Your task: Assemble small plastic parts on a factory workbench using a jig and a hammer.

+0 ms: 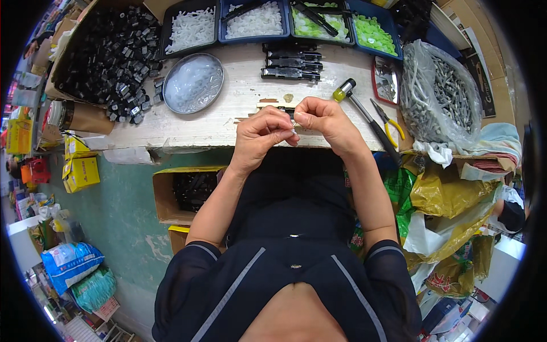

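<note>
Close together over the front edge of the white workbench (228,122), my two hands meet at the fingertips. My left hand (261,138) pinches a small white piece (294,132), mostly hidden by the fingers. My right hand (329,122) is closed too, thumb against forefinger, right beside that piece; what it grips, if anything, cannot be made out. Partly covered behind the fingers lies a small black and pale part (277,106) on the bench. Farther back, several black assembled parts (291,73) with clear sections are stacked in rows.
A round metal dish (213,67) of whitish bits stands left, beside a heap of black parts (114,62). Bins of white pieces (194,29) and green pieces (373,34) line the back. Right are a hammer (367,108), pliers (388,121) and a bag of grey parts (450,94).
</note>
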